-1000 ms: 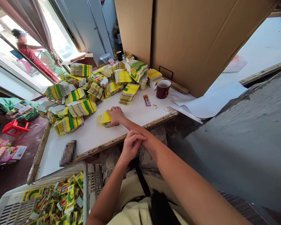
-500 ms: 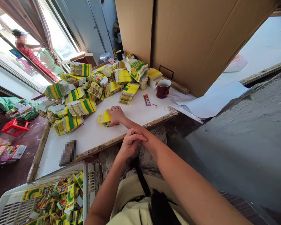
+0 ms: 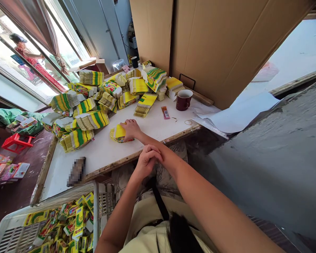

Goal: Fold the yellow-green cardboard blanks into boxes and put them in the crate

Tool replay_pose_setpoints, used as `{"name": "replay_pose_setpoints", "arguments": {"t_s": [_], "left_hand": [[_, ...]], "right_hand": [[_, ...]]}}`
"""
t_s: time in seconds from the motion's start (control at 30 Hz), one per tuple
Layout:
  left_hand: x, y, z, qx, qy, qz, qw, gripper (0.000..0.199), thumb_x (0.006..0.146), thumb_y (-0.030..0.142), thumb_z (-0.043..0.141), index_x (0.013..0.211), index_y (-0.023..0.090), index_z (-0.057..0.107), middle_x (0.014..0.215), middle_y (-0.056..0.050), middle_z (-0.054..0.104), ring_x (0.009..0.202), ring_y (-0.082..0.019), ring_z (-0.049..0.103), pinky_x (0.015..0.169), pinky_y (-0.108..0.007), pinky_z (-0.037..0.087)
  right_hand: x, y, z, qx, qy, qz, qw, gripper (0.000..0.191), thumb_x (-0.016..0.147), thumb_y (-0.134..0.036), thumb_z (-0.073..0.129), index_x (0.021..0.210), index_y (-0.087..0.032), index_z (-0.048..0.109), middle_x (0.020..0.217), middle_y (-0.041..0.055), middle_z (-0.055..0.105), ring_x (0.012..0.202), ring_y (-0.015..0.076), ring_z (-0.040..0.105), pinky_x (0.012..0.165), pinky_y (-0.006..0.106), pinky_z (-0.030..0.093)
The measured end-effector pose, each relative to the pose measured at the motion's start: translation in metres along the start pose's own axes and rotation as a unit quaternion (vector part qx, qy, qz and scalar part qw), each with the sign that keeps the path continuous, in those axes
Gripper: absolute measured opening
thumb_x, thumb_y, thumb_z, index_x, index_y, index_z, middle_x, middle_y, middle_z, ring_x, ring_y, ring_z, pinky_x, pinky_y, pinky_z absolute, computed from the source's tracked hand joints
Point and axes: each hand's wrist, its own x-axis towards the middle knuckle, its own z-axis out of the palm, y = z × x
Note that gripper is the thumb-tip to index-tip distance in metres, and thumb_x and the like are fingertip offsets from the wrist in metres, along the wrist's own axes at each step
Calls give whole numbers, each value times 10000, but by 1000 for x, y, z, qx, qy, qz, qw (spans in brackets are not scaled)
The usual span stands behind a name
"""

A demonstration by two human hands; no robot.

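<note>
Head view. My right hand [image 3: 131, 129] lies over the right end of a stack [image 3: 118, 131] of flat yellow cartons; part of the fingers is hidden, so I cannot tell whether it grips or only rests. The stack sits on the white table [image 3: 102, 149], close to the near edge, apart from the heap [image 3: 92, 120] to its left and far side. My left hand [image 3: 146, 160] is nearer to me, fingers loosely bent, no object visible in it; its fingertips touch my right forearm [image 3: 164, 151].

Heap: many similar stacks in yellow, green and white, piled at angles from the left edge to the far side. Right of it, a pink and orange sachet [image 3: 165, 112] lies flat, with a dark red mug [image 3: 183, 100] upright just beyond, to the right. Far end: black cup [image 3: 134, 62]. Tall cardboard [image 3: 213, 45] stands along the far right side.

Near left corner: a dark item [image 3: 77, 171], pixelated, identity unclear. Below it, a white crate [image 3: 95, 207] holds loose yellow and green boxes [image 3: 79, 223]. Far left, on the floor: red stool [image 3: 17, 141]. Beyond the window, a person [image 3: 34, 65] in red.
</note>
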Motion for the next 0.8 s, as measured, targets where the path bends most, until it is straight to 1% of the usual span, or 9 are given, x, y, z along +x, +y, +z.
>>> {"name": "replay_pose_setpoints", "arguments": {"t_s": [0.03,0.1,0.23,0.3,0.33,0.43,0.5,0.67,0.8], "left_hand": [[0,0,0,-3,3,4,1000,283,952,199,500,697,200,622,902,-47,568,881,-169,546,782,-318,437],[-1,0,0,-11,11,4,1000,264,947,195,506,694,192,580,900,-45,573,879,-166,547,781,-314,439],[-2,9,2,-10,29,-44,999,77,944,221,520,931,205,594,916,-43,594,855,-158,549,763,-299,455],[-2,17,4,3,41,-71,997,111,934,237,539,1024,205,595,937,-45,610,834,-151,559,744,-288,468],[-1,21,6,16,49,-80,995,126,921,246,562,1033,203,601,933,-43,618,823,-149,564,735,-283,472],[3,32,10,78,70,-87,991,85,874,259,632,933,198,641,856,-27,629,776,-148,571,711,-280,478],[5,37,11,111,70,-92,987,54,860,235,635,888,197,661,829,-27,632,750,-149,574,699,-283,481],[6,38,9,134,65,-99,984,166,855,125,561,919,206,692,854,-29,659,783,-154,611,705,-280,492],[4,38,7,127,66,-90,986,157,872,152,573,949,202,701,878,-37,679,787,-152,624,711,-281,507]], "right_hand": [[0,0,0,0,0,0,1000,1002,504,-626,799,1361,-215,479,1197,154,561,1099,331,490,966,427,320],[-1,0,-1,0,-1,1,1000,1007,500,-623,802,1363,-216,481,1191,152,562,1097,329,492,964,423,323],[-1,-1,-3,-1,-1,2,1000,1018,492,-625,806,1368,-218,482,1188,152,562,1093,327,495,962,419,328],[-1,-1,-3,-3,-1,2,1000,1005,494,-625,806,1359,-223,490,1188,150,563,1089,326,498,962,420,331],[-1,-1,-3,-3,-2,3,1000,1000,494,-622,808,1356,-226,492,1187,149,564,1087,326,500,961,421,333],[-1,-1,-3,-5,-3,4,1000,996,494,-615,813,1352,-226,492,1187,149,564,1087,329,500,962,426,337],[-2,-1,-4,-5,-3,5,1000,984,497,-613,813,1344,-224,497,1189,149,564,1090,330,499,964,428,337],[-2,-2,-6,-4,-3,4,1000,962,512,-608,806,1337,-219,499,1192,149,564,1095,326,499,965,423,335],[-3,-2,-7,-3,-4,3,1000,953,517,-612,795,1333,-213,506,1189,152,565,1092,328,501,960,424,337]]}}
